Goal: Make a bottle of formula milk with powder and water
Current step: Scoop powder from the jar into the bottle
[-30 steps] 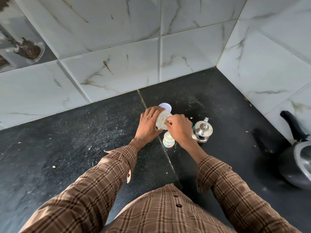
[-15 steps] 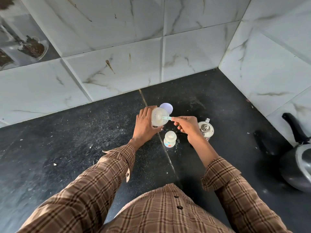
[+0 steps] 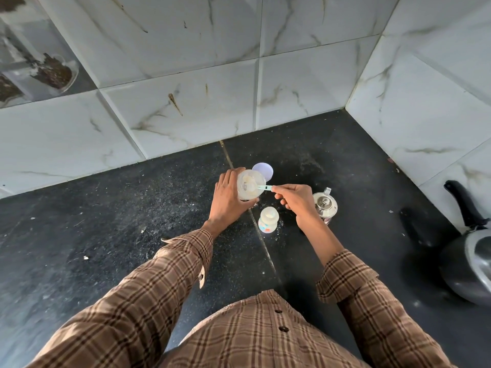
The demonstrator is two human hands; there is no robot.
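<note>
My left hand [image 3: 225, 197] grips the translucent powder tub [image 3: 249, 185]; my right hand [image 3: 296, 199] pinches the green scoop [image 3: 263, 187] inside, loading powder for the small open bottle [image 3: 268, 220] next.

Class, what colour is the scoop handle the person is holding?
Light green; the scoop shows best in the head view.

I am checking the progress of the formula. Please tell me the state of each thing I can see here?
Clear plastic powder jar: open, tilted, held by left hand.
Green plastic scoop: inside jar mouth, pinched by right hand.
Pale round lid: off, on counter.
Small baby bottle: upright, uncapped.
Steel kettle: lid on.
</note>
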